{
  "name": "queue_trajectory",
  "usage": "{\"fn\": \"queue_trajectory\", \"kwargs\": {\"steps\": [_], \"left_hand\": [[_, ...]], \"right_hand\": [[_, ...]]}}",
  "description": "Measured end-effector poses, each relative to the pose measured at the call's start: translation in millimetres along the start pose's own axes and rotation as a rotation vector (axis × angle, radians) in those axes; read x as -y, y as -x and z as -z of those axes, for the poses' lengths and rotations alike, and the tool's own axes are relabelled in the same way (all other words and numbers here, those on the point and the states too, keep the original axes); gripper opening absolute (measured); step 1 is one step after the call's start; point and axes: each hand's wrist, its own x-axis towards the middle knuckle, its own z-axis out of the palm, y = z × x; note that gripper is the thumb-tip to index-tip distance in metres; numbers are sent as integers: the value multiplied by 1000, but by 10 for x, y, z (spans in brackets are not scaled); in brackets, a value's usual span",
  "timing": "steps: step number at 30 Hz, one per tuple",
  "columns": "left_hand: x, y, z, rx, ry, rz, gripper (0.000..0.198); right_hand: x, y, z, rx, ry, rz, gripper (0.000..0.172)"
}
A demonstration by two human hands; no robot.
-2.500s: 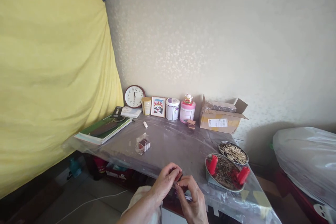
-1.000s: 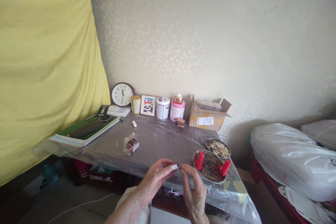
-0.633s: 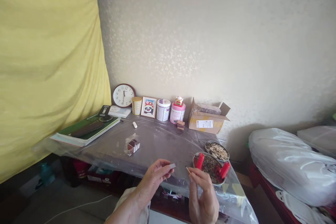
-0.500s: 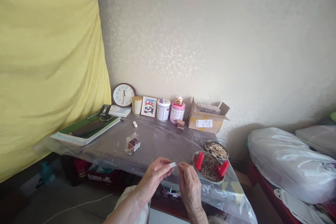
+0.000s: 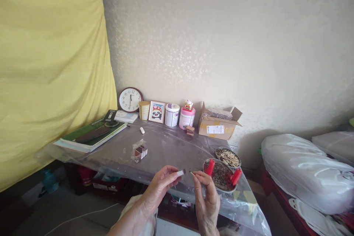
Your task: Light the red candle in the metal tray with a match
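Note:
A small matchbox is pinched between the thumb and fingers of my left hand, its dark side facing right. My right hand pinches a matchstick by one end. The dark tip of the match points left at the box, with a small gap between them; no flame shows. Just beyond my right hand, a round metal dish holds dark burnt bits and two upright red candles, a left one and a right one. Behind it, another dish is heaped with matchsticks.
A plastic-wrapped pack of matchboxes and a white stick-like object lie on the plastic-covered table. Along the wall stand a clock, a framed panda picture, cans and an open cardboard box. Books lie left.
My right hand has turned and drawn slightly right, away from the matchbox, so the matchstick now shows. The matchbox has turned slightly in my left hand, showing its dark side.

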Motion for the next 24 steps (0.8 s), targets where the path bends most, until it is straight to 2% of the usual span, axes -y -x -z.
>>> {"fn": "queue_trajectory", "kwargs": {"steps": [4, 9, 12, 14, 18, 24], "left_hand": [[3, 2, -26, 17, -3, -1, 14], [10, -11, -30, -2, -12, 10, 12], [4, -1, -39, -1, -13, -3, 13], [-2, 10, -36, 0, -20, -7, 14], [-18, 17, 4, -10, -36, 7, 14], [-71, 17, 26, -51, -47, 30, 17]], "right_hand": [[47, -15, -22, 47, 44, 133, 9], [152, -78, 106, -21, 38, 201, 18], [76, -36, 62, 77, 49, 228, 18], [-60, 2, -12, 121, 128, 176, 14], [-273, 20, -47, 13, 150, 28, 11], [-201, -64, 170, -98, -20, -227, 14]]}}
